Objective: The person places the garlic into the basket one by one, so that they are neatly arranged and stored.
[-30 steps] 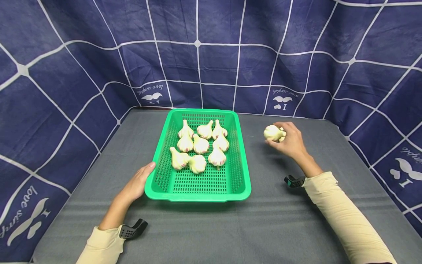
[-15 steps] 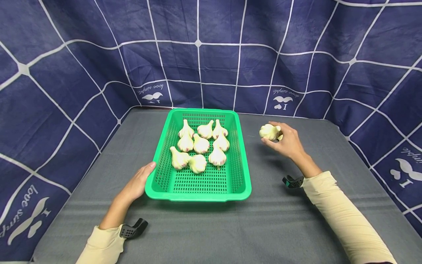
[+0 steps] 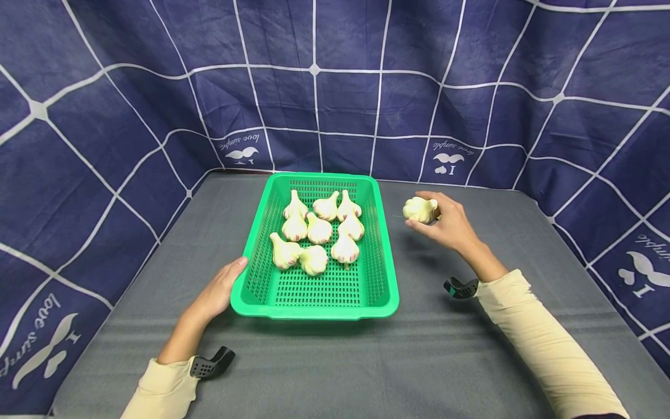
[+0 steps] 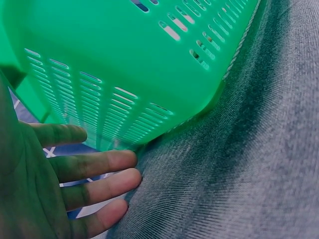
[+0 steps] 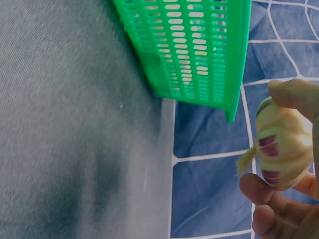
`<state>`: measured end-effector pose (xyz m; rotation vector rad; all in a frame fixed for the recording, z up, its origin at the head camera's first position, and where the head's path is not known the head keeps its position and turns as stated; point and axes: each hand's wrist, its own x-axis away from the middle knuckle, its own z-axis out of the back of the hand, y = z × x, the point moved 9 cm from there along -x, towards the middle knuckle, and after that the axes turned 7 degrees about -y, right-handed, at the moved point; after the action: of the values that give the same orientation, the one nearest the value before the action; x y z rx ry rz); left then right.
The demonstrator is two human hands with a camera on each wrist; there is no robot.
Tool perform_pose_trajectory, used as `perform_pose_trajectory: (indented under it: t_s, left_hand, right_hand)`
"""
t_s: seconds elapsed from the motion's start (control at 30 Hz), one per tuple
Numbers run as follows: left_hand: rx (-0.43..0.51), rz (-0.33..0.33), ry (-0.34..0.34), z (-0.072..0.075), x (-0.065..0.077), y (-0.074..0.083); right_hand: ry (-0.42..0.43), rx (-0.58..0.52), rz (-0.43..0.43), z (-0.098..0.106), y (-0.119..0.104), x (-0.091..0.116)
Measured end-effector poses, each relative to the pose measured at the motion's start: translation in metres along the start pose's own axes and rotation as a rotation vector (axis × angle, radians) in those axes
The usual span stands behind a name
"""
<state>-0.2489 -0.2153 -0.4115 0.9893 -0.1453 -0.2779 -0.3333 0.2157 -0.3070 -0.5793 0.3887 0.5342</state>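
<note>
A green plastic basket with slotted walls stands mid-table in the head view, holding several white garlic bulbs with pinkish streaks. At its left side is my left hand, thumb by the rim. The left wrist view shows that hand's fingers extended and spread beside the basket's outer wall. Right of the basket, my right hand holds one garlic bulb between thumb and fingers above the table. In the right wrist view this garlic bulb shows purple streaks and a short stub of root.
Grey cloth covers the table. A dark blue curtain with white grid lines hangs behind it and along both sides. Each wrist wears a black band, the left one near the table's front.
My right hand has moved left toward the basket, carrying the garlic bulb. The left hand and the basket stay where they were.
</note>
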Motion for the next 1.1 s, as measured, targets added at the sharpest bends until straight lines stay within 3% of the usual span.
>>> perform_pose_trajectory:
  t_s: [0.37, 0.67, 1.1]
  left_hand:
    - [-0.009, 0.005, -0.008, -0.001, 0.000, 0.001]
    - [-0.006, -0.008, -0.010, -0.001, -0.001, 0.000]
    - [-0.001, -0.012, -0.007, 0.000, -0.001, 0.001]
  right_hand:
    - [-0.054, 0.016, 0.037, -0.003, -0.015, -0.006]
    - [-0.118, 0.030, 0.005, -0.007, -0.019, -0.011]
    - [-0.144, -0.050, -0.043, -0.002, -0.031, -0.019]
